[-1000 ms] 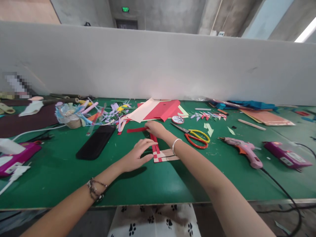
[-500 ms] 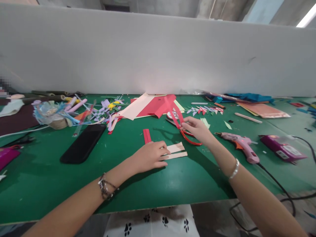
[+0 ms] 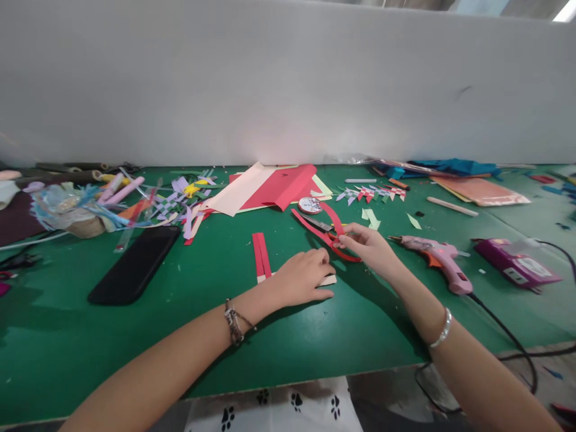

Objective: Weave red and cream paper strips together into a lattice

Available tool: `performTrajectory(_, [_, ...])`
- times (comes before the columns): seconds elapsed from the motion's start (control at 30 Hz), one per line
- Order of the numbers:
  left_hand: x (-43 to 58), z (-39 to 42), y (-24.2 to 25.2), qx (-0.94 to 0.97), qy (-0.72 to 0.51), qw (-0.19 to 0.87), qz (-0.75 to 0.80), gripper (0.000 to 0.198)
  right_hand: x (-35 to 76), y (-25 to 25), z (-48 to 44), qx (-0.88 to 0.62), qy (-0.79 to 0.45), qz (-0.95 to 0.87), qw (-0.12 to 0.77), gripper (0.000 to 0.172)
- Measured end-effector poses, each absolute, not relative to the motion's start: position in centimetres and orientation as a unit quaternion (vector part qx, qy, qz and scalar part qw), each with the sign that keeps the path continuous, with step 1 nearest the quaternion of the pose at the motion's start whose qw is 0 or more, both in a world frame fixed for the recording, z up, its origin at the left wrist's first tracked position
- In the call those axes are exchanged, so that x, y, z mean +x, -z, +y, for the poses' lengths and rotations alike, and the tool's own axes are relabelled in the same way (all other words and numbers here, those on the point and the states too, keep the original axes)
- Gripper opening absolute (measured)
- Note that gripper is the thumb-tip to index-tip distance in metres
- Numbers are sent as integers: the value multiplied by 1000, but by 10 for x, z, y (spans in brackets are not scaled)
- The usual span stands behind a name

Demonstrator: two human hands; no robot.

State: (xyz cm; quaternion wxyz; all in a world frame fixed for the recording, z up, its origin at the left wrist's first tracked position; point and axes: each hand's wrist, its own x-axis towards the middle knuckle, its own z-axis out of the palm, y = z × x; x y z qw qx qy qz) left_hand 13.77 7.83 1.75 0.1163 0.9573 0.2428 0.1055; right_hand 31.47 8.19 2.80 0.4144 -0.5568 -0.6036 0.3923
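My right hand (image 3: 366,245) is closed in a pinch on a red paper strip (image 3: 332,216), which bends back on itself so that two ends point away from me. Under it on the table lies a pair of scissors (image 3: 320,225) with red handles, partly covered by strip and fingers. My left hand (image 3: 306,277) rests palm down with its thumb apart from the fingers, over pale paper strips (image 3: 330,279) lying flat. Most of their length is hidden beneath that hand. Two red strips (image 3: 261,255) stand out side by side from the pale ones at their left end.
A black phone (image 3: 135,264) lies at left, near a tangle of ribbon and tape (image 3: 74,207). Red and pale paper sheets (image 3: 279,189) are at the back, beside a round tin (image 3: 310,205). A pink glue gun (image 3: 438,258) and a purple box (image 3: 517,261) trail cords at right.
My left hand has slid right along the pale strips, covering more of them and baring their left end. The red strip in my right hand has opened wider and tipped left. The view has tilted down.
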Motion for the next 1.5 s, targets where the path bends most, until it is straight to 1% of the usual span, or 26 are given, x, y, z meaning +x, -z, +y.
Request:
performTrajectory(0.2, [148, 79, -14, 950, -107, 152, 251, 11, 315, -30, 78, -550, -399, -586, 441, 27])
performTrajectory(0.4, [145, 78, -20, 938, -127, 188, 260, 12, 317, -31, 77, -555, -392, -593, 432, 25])
performTrajectory(0.53, [138, 85, -25, 907, -174, 275, 269, 9, 318, -32, 76, -557, -379, -595, 439, 24])
performTrajectory(0.6, [134, 88, -27, 884, -202, 323, 270, 10, 318, -33, 73, -561, -375, -598, 433, 24])
performTrajectory(0.67, [131, 90, -30, 871, -221, 347, 268, 13, 317, -33, 67, -568, -377, -598, 422, 25])
performTrajectory(0.77, [127, 92, -34, 865, -232, 357, 265, 15, 317, -33, 55, -582, -367, -596, 413, 22])
performTrajectory(0.87, [125, 92, -35, 861, -236, 366, 262, 15, 317, -31, 41, -600, -328, -613, 396, 19])
performTrajectory(1.03, [123, 93, -31, 841, -261, 395, 263, 11, 313, -22, 23, -612, -286, -647, 354, 16])
performTrajectory(1.17, [122, 95, -24, 818, -287, 411, 283, 7, 307, -16, 15, -609, -258, -651, 372, 16])
performTrajectory(1.37, [121, 97, -23, 823, -305, 403, 262, 11, 305, -14, 5, -615, -285, -644, 354, 16])
performTrajectory(1.5, [120, 97, -24, 825, -316, 393, 255, 11, 306, -13, -1, -627, -259, -629, 380, 16])
